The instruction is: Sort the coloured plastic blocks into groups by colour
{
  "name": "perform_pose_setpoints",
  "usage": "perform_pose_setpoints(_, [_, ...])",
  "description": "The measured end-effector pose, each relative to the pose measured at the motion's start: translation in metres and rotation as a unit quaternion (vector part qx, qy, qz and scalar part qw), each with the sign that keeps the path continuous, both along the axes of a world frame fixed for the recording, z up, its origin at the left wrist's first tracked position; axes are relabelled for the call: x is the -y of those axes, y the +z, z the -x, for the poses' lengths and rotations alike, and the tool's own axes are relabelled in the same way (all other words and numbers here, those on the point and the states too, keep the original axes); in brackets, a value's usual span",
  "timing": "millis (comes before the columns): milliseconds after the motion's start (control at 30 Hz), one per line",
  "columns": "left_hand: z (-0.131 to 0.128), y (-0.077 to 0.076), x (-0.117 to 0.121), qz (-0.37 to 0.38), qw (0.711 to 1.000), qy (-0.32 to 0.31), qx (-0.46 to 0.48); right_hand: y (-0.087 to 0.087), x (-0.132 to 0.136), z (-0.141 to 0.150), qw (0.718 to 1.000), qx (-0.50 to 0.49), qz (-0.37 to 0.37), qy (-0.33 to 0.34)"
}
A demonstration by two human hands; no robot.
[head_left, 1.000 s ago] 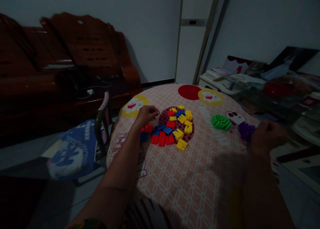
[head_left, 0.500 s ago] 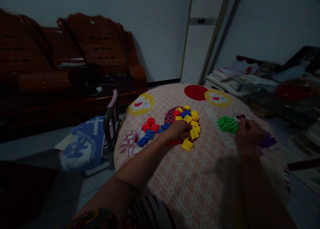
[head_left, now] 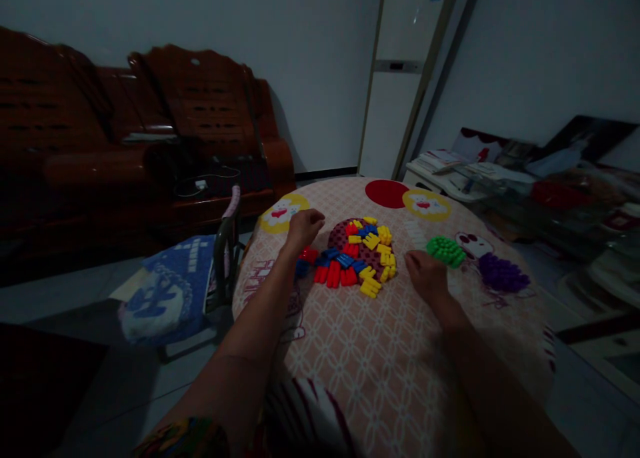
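Note:
A heap of red, blue and yellow plastic blocks [head_left: 357, 255] lies in the middle of a round table [head_left: 380, 351] covered with a pink patterned cloth. My left hand [head_left: 303, 226] hovers over the red and blue blocks at the heap's left edge, fingers curled downward; what they hold, if anything, is hidden. My right hand [head_left: 425, 275] rests on the cloth just right of the yellow blocks, fingers loosely bent, nothing seen in it. A pile of green blocks [head_left: 445, 250] lies right beside it, and a pile of purple blocks [head_left: 503, 273] farther right.
A chair with a blue cushion [head_left: 167, 291] stands at the table's left. A dark wooden sofa [head_left: 135, 145] lines the back wall. A white door [head_left: 400, 91] is behind the table. A low cabinet with papers and clutter [head_left: 525, 178] runs along the right.
My left hand moved from the heap's middle back to its left edge. My right hand moved left from the green and purple piles to beside the yellow blocks. The camera tilted slightly.

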State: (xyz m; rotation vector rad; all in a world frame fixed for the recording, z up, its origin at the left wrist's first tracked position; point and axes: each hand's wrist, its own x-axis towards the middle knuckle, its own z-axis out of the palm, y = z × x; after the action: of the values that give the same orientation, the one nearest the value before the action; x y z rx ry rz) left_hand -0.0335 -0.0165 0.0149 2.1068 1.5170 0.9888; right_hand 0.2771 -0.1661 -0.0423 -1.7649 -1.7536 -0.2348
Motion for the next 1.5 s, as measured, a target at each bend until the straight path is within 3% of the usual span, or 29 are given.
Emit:
perform_pose_setpoints(100, [0.003, -0.012, 0.010, 0.011, 0.999, -0.029, -0.039, -0.006, 0.003, 0.022, 0.997, -0.014, 0.060, 0.036])
perform_pose_setpoints(267, [-0.019, -0.036, 0.036, 0.005, 0.985, -0.151, -0.086, -0.003, 0.012, 0.034, 0.994, -0.028, 0.095, 0.042])
perform_pose_setpoints(467, [-0.036, -0.046, 0.044, -0.005, 0.984, -0.174, -0.041, 0.000, 0.028, 0.026, 0.984, -0.163, 0.069, 0.028])
perform_pose_setpoints(700, [-0.039, -0.054, 0.055, -0.017, 0.990, -0.143, 0.009, -0.007, 0.039, 0.018, 0.955, -0.296, 0.021, 0.023])
perform_pose_setpoints(867, [-0.036, -0.056, 0.057, -0.024, 0.993, -0.111, 0.042, -0.010, 0.040, 0.016, 0.943, -0.333, -0.006, 0.004])
perform_pose_setpoints(1067, [-0.032, -0.058, 0.057, -0.027, 0.996, -0.066, 0.046, -0.019, 0.039, 0.012, 0.941, -0.339, -0.020, 0.004])
perform_pose_setpoints(1333, [-0.032, -0.062, 0.058, -0.010, 0.997, -0.053, 0.053, -0.029, 0.038, 0.008, 0.935, -0.355, -0.007, -0.007])
perform_pose_setpoints(1500, [-0.033, -0.061, 0.060, -0.018, 0.995, -0.088, 0.033, -0.026, 0.040, 0.015, 0.959, -0.281, -0.016, 0.020])
